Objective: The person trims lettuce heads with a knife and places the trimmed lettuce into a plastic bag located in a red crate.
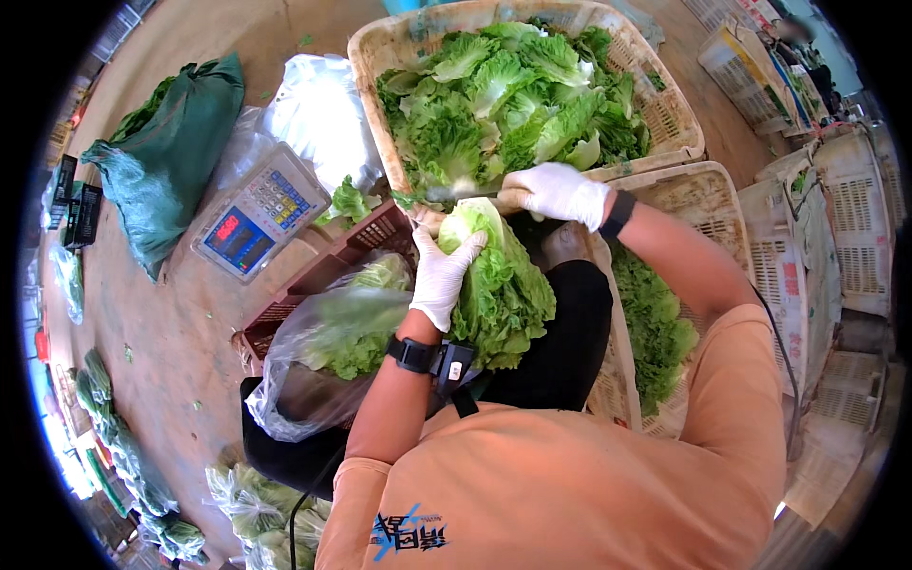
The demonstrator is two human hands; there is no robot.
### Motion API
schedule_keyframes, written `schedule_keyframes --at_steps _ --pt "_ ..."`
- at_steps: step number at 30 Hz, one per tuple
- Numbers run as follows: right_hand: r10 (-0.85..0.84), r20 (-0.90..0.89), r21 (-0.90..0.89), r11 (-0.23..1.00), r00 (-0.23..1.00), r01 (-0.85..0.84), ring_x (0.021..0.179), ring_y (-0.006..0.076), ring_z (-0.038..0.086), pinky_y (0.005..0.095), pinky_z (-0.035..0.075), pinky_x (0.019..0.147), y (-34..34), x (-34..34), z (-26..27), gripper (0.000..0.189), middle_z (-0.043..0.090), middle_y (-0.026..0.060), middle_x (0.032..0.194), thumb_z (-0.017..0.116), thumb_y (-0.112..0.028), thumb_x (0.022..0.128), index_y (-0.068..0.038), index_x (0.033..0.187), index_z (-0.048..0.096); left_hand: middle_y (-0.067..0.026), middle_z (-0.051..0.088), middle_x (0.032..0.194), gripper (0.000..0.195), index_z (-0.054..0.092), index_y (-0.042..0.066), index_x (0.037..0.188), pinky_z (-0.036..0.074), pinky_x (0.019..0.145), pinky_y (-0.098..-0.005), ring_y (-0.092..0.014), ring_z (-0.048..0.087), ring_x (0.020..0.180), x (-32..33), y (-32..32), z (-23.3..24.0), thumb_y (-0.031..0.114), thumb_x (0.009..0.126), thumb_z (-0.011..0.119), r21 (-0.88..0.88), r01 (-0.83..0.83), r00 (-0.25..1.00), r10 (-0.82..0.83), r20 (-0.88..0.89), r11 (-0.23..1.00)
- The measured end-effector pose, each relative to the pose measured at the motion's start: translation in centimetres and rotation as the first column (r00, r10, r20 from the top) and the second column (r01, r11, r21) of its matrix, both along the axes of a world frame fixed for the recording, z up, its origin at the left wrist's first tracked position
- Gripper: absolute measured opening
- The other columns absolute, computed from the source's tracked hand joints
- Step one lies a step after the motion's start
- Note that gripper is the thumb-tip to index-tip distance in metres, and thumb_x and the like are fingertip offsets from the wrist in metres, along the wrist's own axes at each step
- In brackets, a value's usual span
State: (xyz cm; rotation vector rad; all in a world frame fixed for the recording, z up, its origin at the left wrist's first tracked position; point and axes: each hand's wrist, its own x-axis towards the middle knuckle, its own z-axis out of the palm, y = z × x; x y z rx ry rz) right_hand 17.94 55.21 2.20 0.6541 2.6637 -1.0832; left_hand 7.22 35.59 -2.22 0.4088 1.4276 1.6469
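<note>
My left hand (443,274), in a white glove, grips a head of green lettuce (504,292) near its pale base, over my lap. Just above that base is my gloved right hand (552,194), its fingers closed around something that looks like a knife handle; a blurred blade (450,192) reaches left from it. Loose lettuce leaves (499,92) fill the large dirty white plastic crate (695,135) beyond my hands. To the left, a clear plastic bag (285,385) with lettuce in it lies over a maroon plastic crate (285,303).
A digital scale (260,212) stands at the left beside a green sack (171,157) and white plastic bags (320,114). Another white crate (737,206) with lettuce is by my right side. Bagged vegetables (263,506) lie at lower left; stacked crates (855,214) stand at far right.
</note>
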Motion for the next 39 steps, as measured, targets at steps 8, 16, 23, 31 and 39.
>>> schedule_keyframes --at_steps 8,16,23,31,39 --pt "-0.209 0.047 -0.427 0.88 0.977 0.209 0.058 0.0114 0.052 0.0265 0.043 0.052 -2.7 0.1 0.5 0.033 0.055 0.0023 0.067 0.067 -0.031 0.078 -0.002 0.089 0.057 -0.0085 0.049 0.112 0.055 0.031 0.006 0.122 0.043 0.086 -0.0264 -0.014 0.049 0.1 -0.3 -1.3 -1.4 0.016 0.083 0.068 0.139 0.076 0.981 -0.1 0.169 0.987" --pt "-0.144 -0.481 0.562 0.706 0.865 0.431 0.08 0.036 0.06 0.0424 0.046 0.072 8.8 -2.6 8.5 0.034 0.062 0.0182 0.09 0.062 -0.035 0.081 -0.006 0.098 0.058 -0.0075 0.049 0.117 0.056 0.034 0.012 0.13 0.042 0.09 -0.0288 -0.015 0.05 0.103 -0.4 -2.4 -0.2 0.012 0.083 0.064 0.12 0.15 0.947 -0.177 0.268 0.981" --pt "-0.393 -0.382 -0.436 0.875 0.836 0.212 0.064 0.0059 0.051 0.0188 0.046 0.059 -4.7 0.9 11.3 0.027 0.058 -0.0002 0.08 0.061 -0.028 0.087 -0.005 0.098 0.052 -0.0067 0.046 0.126 0.059 0.031 0.012 0.136 0.041 0.094 -0.0298 -0.016 0.048 0.112 -2.3 -3.7 2.5 0.011 0.084 0.059 0.318 0.084 0.972 -0.148 0.181 0.944" --pt "-0.389 -0.188 -0.486 0.835 0.902 0.259 0.067 0.0121 0.052 0.0272 0.044 0.062 -5.4 1.1 6.4 0.037 0.054 0.0015 0.075 0.073 -0.032 0.077 -0.004 0.087 0.05 -0.0031 0.051 0.123 0.042 0.045 0.002 0.128 0.04 0.09 -0.0265 -0.011 0.047 0.111 0.0 -2.5 5.8 0.022 0.093 0.053 0.021 0.078 0.947 -0.081 0.312 0.997" --pt "-0.16 -0.375 0.129 0.966 0.913 0.222 0.072 0.0259 0.06 0.0339 0.047 0.067 -7.6 1.2 9.5 0.047 0.061 0.0148 0.079 0.072 -0.035 0.074 0.002 0.096 0.052 -0.0046 0.05 0.122 0.053 0.039 0.005 0.132 0.039 0.093 -0.0255 -0.012 0.049 0.108 2.1 -2.6 5.5 0.012 0.085 0.063 0.362 0.08 0.984 -0.131 0.119 0.929"
